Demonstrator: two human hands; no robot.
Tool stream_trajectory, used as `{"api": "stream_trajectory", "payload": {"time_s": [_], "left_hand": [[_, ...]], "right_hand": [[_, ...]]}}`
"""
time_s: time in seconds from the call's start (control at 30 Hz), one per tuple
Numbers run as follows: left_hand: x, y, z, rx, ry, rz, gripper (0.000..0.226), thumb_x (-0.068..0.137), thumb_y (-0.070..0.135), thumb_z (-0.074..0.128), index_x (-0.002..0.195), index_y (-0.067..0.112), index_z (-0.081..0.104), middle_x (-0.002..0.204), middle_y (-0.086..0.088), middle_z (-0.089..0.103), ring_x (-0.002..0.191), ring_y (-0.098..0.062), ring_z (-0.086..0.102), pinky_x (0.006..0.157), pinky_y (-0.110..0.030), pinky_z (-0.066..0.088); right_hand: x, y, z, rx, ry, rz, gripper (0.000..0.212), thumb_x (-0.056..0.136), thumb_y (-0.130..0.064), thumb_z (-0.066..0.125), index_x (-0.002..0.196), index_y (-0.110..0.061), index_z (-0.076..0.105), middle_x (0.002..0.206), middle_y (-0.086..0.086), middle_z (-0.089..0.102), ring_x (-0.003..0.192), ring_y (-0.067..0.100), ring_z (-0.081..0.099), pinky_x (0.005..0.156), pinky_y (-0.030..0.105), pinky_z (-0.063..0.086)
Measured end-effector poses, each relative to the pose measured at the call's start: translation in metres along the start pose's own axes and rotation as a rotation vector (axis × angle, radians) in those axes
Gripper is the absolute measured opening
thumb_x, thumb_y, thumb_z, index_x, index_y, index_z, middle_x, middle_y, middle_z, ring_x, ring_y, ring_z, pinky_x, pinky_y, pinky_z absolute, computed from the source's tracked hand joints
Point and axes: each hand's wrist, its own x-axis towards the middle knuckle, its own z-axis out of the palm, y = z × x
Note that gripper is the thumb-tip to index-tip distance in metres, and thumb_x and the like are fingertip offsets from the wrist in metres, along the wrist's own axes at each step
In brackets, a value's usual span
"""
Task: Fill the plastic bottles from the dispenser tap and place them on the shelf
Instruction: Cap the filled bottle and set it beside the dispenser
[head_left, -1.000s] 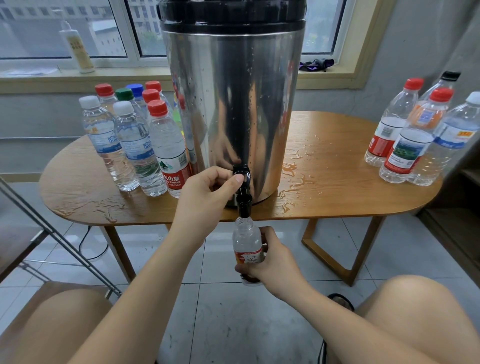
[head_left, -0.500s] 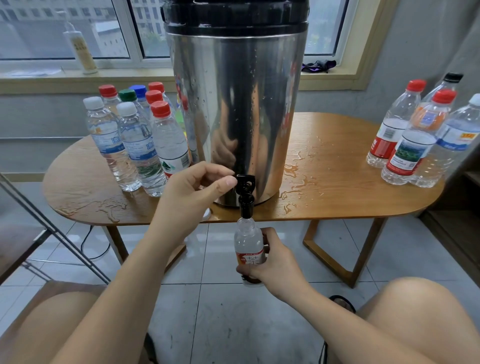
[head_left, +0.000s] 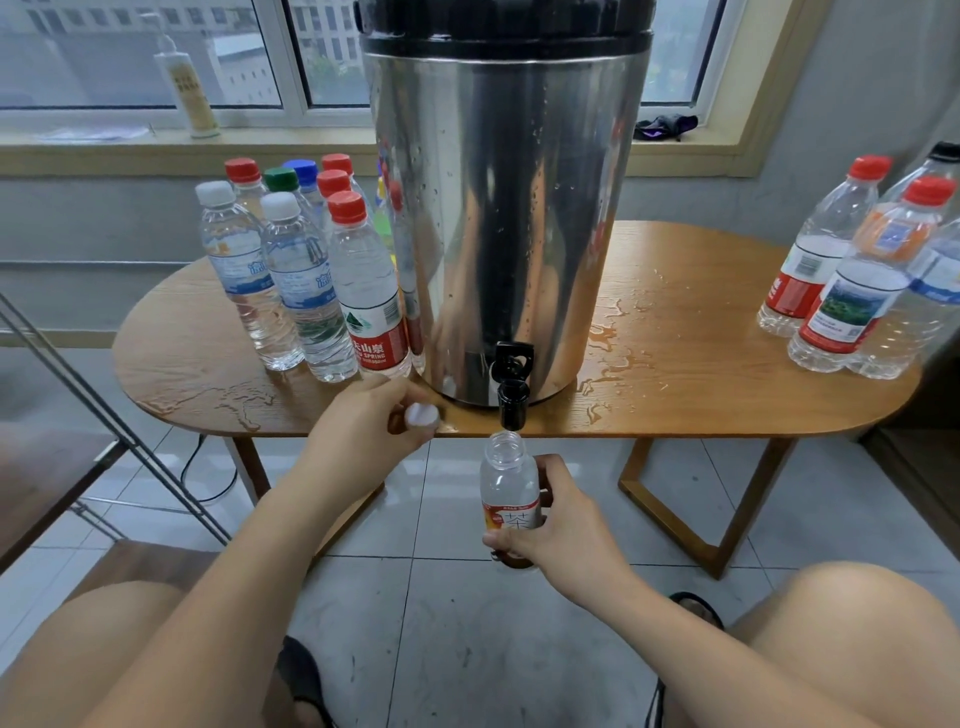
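Note:
A tall steel dispenser (head_left: 511, 218) stands on the wooden table (head_left: 691, 395), its black tap (head_left: 512, 384) hanging over the front edge. My right hand (head_left: 550, 525) grips a small uncapped plastic bottle (head_left: 508, 483) upright just below the spout; its mouth is open and it holds water. My left hand (head_left: 374, 421) is at the table's edge left of the tap, fingers curled round a white cap (head_left: 422, 414).
Several capped, filled bottles (head_left: 306, 275) are grouped left of the dispenser; several more bottles (head_left: 857, 270) stand at the table's right end. Water puddles lie on the tabletop. A metal frame (head_left: 104, 410) slants at the left. My knees are at the bottom corners.
My left hand has let go of the tap handle and dropped to the table edge, where it now holds the white cap. The bottle has lowered slightly from the spout.

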Motion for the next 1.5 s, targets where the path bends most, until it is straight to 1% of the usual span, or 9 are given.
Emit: {"api": "stream_trajectory", "payload": {"time_s": [0.13,0.33,0.57,0.73,0.87,1.07,1.27,1.4,1.5], "left_hand": [[-0.004,0.001,0.001,-0.004,-0.004,0.028,0.026,0.092,0.033,0.083,0.116,0.031,0.075,0.108,0.012,0.067,0.100,-0.012,0.062,0.088,-0.041,0.059],[-0.019,0.024,0.001,-0.317,-0.111,0.026,0.031,0.089,0.036,0.088,0.118,0.039,0.076,0.108,0.019,0.072,0.105,0.000,0.066,0.085,-0.010,0.048],[-0.024,0.036,0.013,-0.284,-0.189,0.081,0.028,0.082,0.051,0.090,0.105,0.046,0.074,0.107,0.019,0.069,0.101,-0.005,0.063,0.081,-0.022,0.046],[-0.022,0.038,0.015,-0.151,-0.100,0.127,0.056,0.066,0.086,0.072,0.092,0.037,0.070,0.093,0.018,0.066,0.088,-0.006,0.060,0.071,-0.030,0.053],[-0.024,0.042,0.015,-0.084,-0.041,0.152,0.064,0.066,0.095,0.064,0.080,0.034,0.057,0.084,0.015,0.058,0.078,-0.008,0.056,0.065,-0.036,0.054],[-0.019,0.042,0.004,-0.164,-0.214,0.177,0.032,0.084,0.054,0.087,0.112,0.041,0.078,0.108,0.023,0.069,0.105,-0.001,0.063,0.080,-0.015,0.047],[-0.020,0.037,-0.007,-0.135,-0.269,0.209,0.037,0.092,0.040,0.085,0.128,0.044,0.076,0.112,0.035,0.068,0.110,0.008,0.061,0.080,-0.003,0.041],[-0.023,0.042,-0.005,-0.118,-0.271,0.173,0.041,0.092,0.043,0.084,0.131,0.048,0.074,0.109,0.026,0.065,0.104,0.000,0.063,0.082,-0.012,0.045],[-0.023,0.053,-0.006,-0.077,-0.282,0.115,0.030,0.089,0.052,0.083,0.117,0.044,0.076,0.100,0.022,0.061,0.094,-0.005,0.062,0.082,-0.028,0.054]], "right_hand": [[-0.002,0.000,0.002,-0.022,0.002,-0.010,0.085,0.068,-0.043,0.102,0.133,-0.044,0.047,0.119,-0.026,0.063,0.108,-0.003,0.062,0.074,0.007,0.049],[-0.003,-0.001,0.005,-0.047,-0.001,-0.020,0.084,0.068,-0.042,0.101,0.133,-0.043,0.048,0.120,-0.023,0.065,0.109,0.001,0.064,0.077,0.011,0.051],[-0.007,-0.002,0.009,-0.082,-0.022,-0.045,0.079,0.068,-0.047,0.100,0.127,-0.046,0.048,0.118,-0.022,0.067,0.110,0.001,0.064,0.082,0.016,0.054],[-0.008,-0.002,0.009,-0.130,-0.003,-0.077,0.077,0.067,-0.051,0.099,0.123,-0.051,0.047,0.116,-0.025,0.066,0.108,0.001,0.065,0.086,0.022,0.058],[-0.009,0.000,0.009,-0.168,0.048,-0.116,0.076,0.063,-0.054,0.099,0.120,-0.050,0.049,0.112,-0.023,0.068,0.106,0.004,0.067,0.087,0.033,0.062],[-0.009,0.001,0.005,-0.131,0.038,-0.113,0.075,0.061,-0.057,0.098,0.119,-0.051,0.050,0.114,-0.023,0.068,0.106,0.006,0.068,0.090,0.038,0.063],[-0.009,0.001,0.005,-0.129,0.040,-0.110,0.074,0.060,-0.056,0.098,0.118,-0.048,0.051,0.113,-0.022,0.069,0.104,0.005,0.068,0.090,0.038,0.063],[-0.009,-0.001,0.006,-0.156,0.027,-0.116,0.073,0.065,-0.054,0.099,0.119,-0.049,0.050,0.115,-0.024,0.067,0.108,0.004,0.066,0.092,0.035,0.063],[-0.011,-0.001,0.008,-0.174,0.042,-0.121,0.074,0.064,-0.055,0.099,0.120,-0.049,0.050,0.114,-0.023,0.067,0.107,0.004,0.065,0.090,0.035,0.062]]}}
